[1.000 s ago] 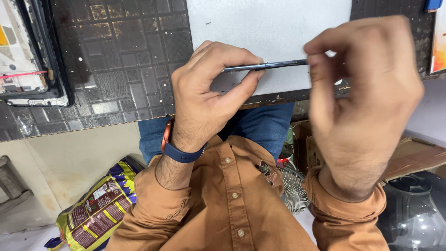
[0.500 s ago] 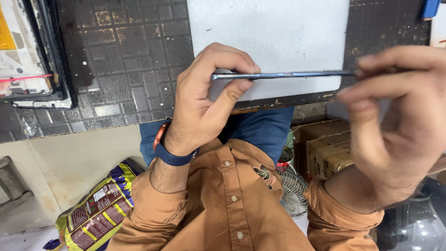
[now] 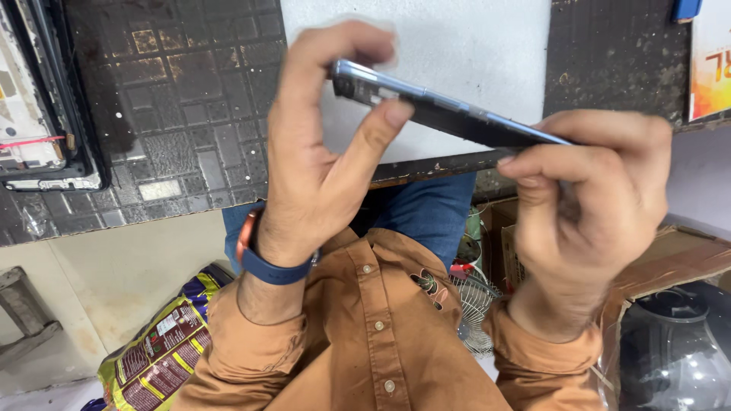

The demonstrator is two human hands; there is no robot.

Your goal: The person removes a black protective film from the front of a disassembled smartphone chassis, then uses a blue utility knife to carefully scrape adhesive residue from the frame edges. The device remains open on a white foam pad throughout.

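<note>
Now tilted — phone (image 3: 449,114), left end higher.

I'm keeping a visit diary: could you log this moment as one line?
left hand: pinches phone end | right hand: grips other end | phone: edge-on, tilted, above white sheet

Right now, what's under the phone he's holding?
Under the phone, held edge-on by the left hand and right hand, lies a white sheet on the dark mat. The hands hide part of it.
</note>
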